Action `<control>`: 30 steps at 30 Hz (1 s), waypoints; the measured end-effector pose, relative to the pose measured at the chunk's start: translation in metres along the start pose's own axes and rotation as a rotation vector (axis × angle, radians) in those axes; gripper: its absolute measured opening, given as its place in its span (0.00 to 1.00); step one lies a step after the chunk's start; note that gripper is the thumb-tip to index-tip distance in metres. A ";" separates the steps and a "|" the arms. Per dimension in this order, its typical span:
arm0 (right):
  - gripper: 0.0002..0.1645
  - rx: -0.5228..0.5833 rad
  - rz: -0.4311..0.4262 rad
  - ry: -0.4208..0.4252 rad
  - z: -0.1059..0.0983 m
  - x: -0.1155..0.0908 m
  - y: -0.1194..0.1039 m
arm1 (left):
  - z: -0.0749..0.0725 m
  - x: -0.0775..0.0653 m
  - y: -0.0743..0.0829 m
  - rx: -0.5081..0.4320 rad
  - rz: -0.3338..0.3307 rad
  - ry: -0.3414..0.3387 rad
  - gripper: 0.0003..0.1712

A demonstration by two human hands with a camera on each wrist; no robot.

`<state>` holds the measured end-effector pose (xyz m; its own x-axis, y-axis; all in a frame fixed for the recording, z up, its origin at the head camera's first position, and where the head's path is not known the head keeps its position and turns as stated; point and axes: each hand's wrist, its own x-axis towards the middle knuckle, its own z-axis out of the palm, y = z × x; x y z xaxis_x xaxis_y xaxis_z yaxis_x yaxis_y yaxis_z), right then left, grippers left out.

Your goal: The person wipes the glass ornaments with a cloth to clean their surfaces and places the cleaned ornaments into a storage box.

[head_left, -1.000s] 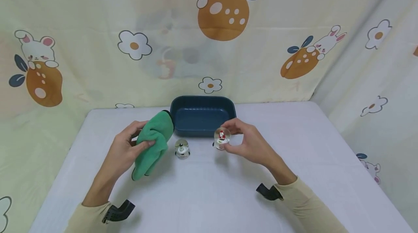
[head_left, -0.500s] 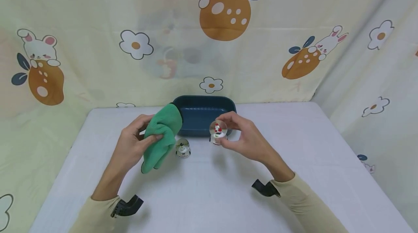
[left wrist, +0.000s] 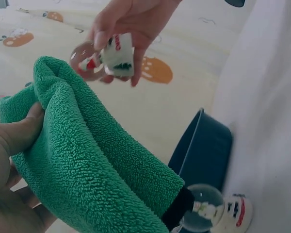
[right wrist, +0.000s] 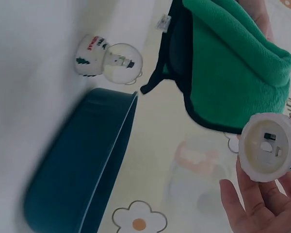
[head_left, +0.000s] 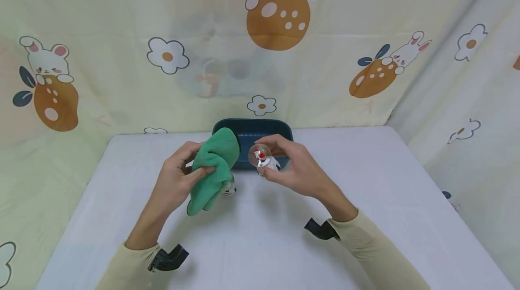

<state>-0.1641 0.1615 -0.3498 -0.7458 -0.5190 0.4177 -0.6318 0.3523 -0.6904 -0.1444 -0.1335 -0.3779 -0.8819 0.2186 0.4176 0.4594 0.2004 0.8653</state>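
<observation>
Left hand (head_left: pixel 176 181): we are seeing it pinching a folded green cloth (head_left: pixel 217 168) between thumb and fingers. The cloth is hanging clear of the surface (head_left: pixel 365 168), and its black edging and a small pale label (right wrist: pixel 163 23) are showing in the right wrist view.

Right hand (head_left: pixel 298 166): we are finding it gripping a snow globe (head_left: pixel 268 164) between thumb and fingers, raised above the surface. The globe is tilting, its dome leaning towards the cloth, and a small red-and-white figure is showing inside. From the left wrist view we are noting red marks and a green tree on its white base; from the right wrist view we are looking into the hollow underside. In the head view a narrow gap is separating globe and cloth.

Second snow globe (right wrist: pixel 104 60): we are seeing it standing upright on the white surface, near the front of the blue tray, the cloth partly covering it in the head view. A snowman-like figure in a dark hat is showing inside.

Blue tray (head_left: pixel 264 129): standing at the back of the surface, near the curtain (head_left: pixel 122 19), which is bearing printed rabbits and flowers.

Beige sleeves (head_left: pixel 373 245): we are counting two, a black piece (head_left: pixel 168 258) sitting by each wrist
</observation>
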 end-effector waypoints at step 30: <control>0.35 0.069 -0.074 -0.088 0.016 0.020 -0.015 | 0.032 0.004 0.012 -0.024 -0.065 -0.096 0.34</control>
<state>-0.1661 0.1335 -0.3404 -0.6745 -0.6089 0.4174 -0.6661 0.2582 -0.6998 -0.1387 -0.0999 -0.3747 -0.8953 0.2962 0.3328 0.3977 0.1947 0.8966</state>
